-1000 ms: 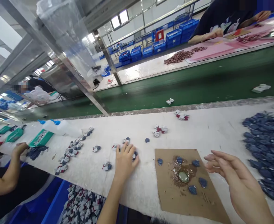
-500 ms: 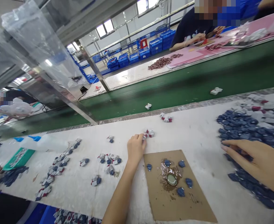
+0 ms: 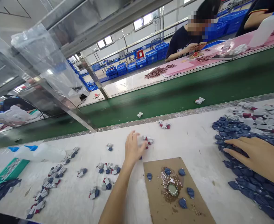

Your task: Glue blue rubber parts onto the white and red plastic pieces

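My left hand (image 3: 133, 148) is over the white table with its fingers apart, slightly blurred. Just right of it lies a cluster of small white, red and blue pieces (image 3: 148, 141). My right hand (image 3: 259, 157) rests at the pile of dark blue pieces (image 3: 232, 127), thumb and forefinger apart, the other fingers partly hidden. Between the hands lies a brown cardboard sheet (image 3: 159, 205). On it, a bottle cap (image 3: 172, 189) sits in a wet, shiny brown patch, with several blue pieces around, such as one blue piece (image 3: 183, 203).
Joined white-and-blue pieces (image 3: 107, 168) lie in groups to the left. Beyond them are white bottles (image 3: 48, 152) and a green tray (image 3: 20, 169). White pieces (image 3: 267, 121) heap at the far right. A green belt (image 3: 174, 99) runs behind; across it a co-worker (image 3: 181, 43) handles small parts.
My left hand has lifted off the cluster, its fingers spreading. A joined piece near the left forearm now lies differently. My right hand has shifted slightly over the blue pile. The view has tilted up.
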Demonstrator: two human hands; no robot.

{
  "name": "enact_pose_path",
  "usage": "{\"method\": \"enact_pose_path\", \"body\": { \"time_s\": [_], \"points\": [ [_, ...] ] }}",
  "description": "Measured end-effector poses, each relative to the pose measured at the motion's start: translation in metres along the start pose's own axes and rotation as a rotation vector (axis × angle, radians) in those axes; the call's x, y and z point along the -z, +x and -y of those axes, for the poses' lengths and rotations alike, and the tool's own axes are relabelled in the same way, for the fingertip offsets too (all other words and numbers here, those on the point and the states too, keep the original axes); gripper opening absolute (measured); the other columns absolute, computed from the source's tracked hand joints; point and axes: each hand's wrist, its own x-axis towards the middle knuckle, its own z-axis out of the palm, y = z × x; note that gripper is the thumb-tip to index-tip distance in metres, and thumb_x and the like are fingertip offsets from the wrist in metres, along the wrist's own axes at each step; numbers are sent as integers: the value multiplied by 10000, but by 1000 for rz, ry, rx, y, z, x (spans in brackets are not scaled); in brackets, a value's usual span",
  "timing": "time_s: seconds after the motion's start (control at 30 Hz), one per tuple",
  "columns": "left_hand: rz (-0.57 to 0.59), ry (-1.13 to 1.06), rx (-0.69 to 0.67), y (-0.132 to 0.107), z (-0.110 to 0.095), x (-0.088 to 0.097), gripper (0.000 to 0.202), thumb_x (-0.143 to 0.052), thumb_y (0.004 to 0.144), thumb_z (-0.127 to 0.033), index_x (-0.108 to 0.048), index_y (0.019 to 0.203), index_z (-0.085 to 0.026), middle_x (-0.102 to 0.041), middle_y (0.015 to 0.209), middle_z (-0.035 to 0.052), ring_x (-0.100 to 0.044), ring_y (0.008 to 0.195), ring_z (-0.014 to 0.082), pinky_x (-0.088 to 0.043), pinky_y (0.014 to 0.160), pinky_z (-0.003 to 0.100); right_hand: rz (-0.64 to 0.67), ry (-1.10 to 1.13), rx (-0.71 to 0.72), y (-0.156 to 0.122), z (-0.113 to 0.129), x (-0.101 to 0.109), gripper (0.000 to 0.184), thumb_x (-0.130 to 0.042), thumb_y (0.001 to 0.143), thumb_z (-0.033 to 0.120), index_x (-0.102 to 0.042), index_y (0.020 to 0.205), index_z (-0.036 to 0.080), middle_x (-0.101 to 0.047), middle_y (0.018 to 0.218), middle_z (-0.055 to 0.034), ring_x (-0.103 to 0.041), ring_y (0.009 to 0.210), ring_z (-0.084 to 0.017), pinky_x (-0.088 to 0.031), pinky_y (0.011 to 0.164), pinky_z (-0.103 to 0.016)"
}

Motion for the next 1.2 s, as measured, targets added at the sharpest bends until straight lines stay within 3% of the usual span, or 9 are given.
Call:
{"method": "enact_pose_path", "body": {
  "time_s": [0.2,0.27,0.37,0.5,0.6,0.73,0.87,1.07,1.2],
  "points": [
    [11,15,61,142,1,-20,340,-601,915,-303,-582,1233,-184,-550,1344,107,-538,1211,276,-449,1009,527,98,-95,147,1,7,15,283,-481,846,289,-734,949,214,-704,926,-147,-639,864,-319,-540,670,-410],
    [35,-12,103,162,1,-30,319,-603,916,-316,-599,1202,-176,-591,1275,103,-590,1125,251,-500,952,488,95,-124,122,4,14,20,305,-463,881,291,-728,1002,200,-704,964,-138,-642,904,-312,-552,683,-397],
    [20,-81,162,163,6,-36,301,-592,923,-319,-603,1184,-171,-608,1236,99,-612,1072,232,-525,911,458,113,-153,106,12,24,24,290,-477,912,280,-714,1043,178,-697,992,-131,-635,954,-304,-553,716,-385],
    [-76,-235,284,130,17,-22,313,-588,924,-337,-594,1180,-157,-618,1190,94,-624,1022,223,-541,865,435,208,-175,140,28,35,28,177,-551,903,238,-714,892,168,-683,948,-120,-621,938,-280,-536,745,-370],
    [-142,-403,402,88,24,1,306,-562,936,-371,-586,1145,-149,-638,1043,68,-632,837,167,-556,719,344,292,-231,92,41,37,30,212,-530,963,252,-664,831,155,-668,895,-84,-618,910,-213,-523,789,-364],
    [-143,-675,514,16,25,33,238,-495,926,-351,-567,1039,-154,-538,782,-13,-486,536,75,-365,431,188,440,-301,-41,56,36,31,224,-566,967,340,-634,882,144,-652,851,-26,-622,748,-134,-538,691,-302],
    [-143,-904,539,-55,16,53,298,-455,820,-334,-580,1045,-183,-506,816,-7,-456,525,67,-258,380,171,526,-306,-82,60,37,30,247,-538,978,374,-635,981,147,-650,941,-42,-627,796,-142,-548,708,-312],
    [-216,-1039,591,-138,12,44,661,-717,707,-435,-534,1293,-189,-558,815,4,-559,737,134,-368,446,176,548,-204,-26,60,34,17,229,-535,979,341,-610,1074,146,-629,1024,-53,-622,830,-147,-548,691,-299],
    [-240,-1094,680,-170,16,26,677,-832,573,-480,-642,1120,-130,-637,765,33,-579,697,149,-377,439,187,547,-146,61,68,30,6,255,-498,999,318,-591,1178,163,-628,1080,-66,-631,879,-157,-553,738,-316]
  ]
}}
